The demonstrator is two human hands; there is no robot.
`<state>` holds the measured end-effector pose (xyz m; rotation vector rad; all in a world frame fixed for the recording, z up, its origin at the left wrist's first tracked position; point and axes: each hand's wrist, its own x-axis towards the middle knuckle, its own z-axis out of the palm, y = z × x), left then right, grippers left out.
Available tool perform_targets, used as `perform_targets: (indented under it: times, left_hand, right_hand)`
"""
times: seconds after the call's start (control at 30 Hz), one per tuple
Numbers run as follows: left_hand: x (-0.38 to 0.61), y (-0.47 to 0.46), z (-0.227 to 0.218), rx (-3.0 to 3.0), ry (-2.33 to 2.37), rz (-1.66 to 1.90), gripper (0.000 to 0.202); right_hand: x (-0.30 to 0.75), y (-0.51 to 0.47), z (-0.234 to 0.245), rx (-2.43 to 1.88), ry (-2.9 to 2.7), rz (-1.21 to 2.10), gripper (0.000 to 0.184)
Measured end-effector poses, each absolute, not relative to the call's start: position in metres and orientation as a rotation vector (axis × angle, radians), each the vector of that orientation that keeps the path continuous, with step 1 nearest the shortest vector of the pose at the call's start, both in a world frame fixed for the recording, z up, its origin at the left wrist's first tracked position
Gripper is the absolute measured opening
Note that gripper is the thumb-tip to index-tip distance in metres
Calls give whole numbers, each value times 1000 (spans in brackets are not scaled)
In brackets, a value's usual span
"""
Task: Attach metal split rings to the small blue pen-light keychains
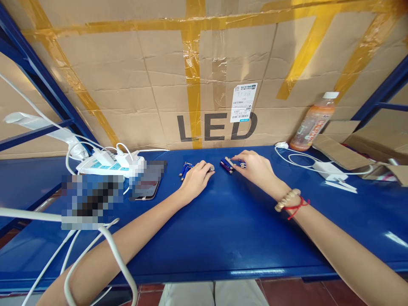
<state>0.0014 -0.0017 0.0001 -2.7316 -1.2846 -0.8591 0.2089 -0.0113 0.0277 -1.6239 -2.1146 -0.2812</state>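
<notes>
white cable (116, 250) overhangs the blue shelf (223, 229), taped cardboard (165, 85) behind both hands (196, 178) (255, 168).

Along most of the desk (242, 238)'s back edge, a large carton (159, 106). Toward the back left corner, a power strip (91, 166) with adapters (103, 157) plugged in; just right of it — a phone (149, 191). Over the front left part, loose cables (32, 214). Midway between the side edges, nearer the back: a few lighters (184, 171), just left of the left hand (196, 180); farther right, more lighters (226, 166), by the fingers of the right hand (256, 168). Near the back edge's right end, before the carton, a bottle (314, 123); nearer the front, a charger (330, 170); in the back right corner — an open box (376, 144).
</notes>
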Motion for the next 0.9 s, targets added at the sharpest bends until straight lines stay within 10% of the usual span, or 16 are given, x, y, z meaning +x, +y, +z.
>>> perform_targets:
  times: [0.9]
  left_hand:
    - [3, -6, 4, -2762, -1107, -901, 19]
  right_hand:
    - [221, 3, 15, -1849, -2057, -168, 14]
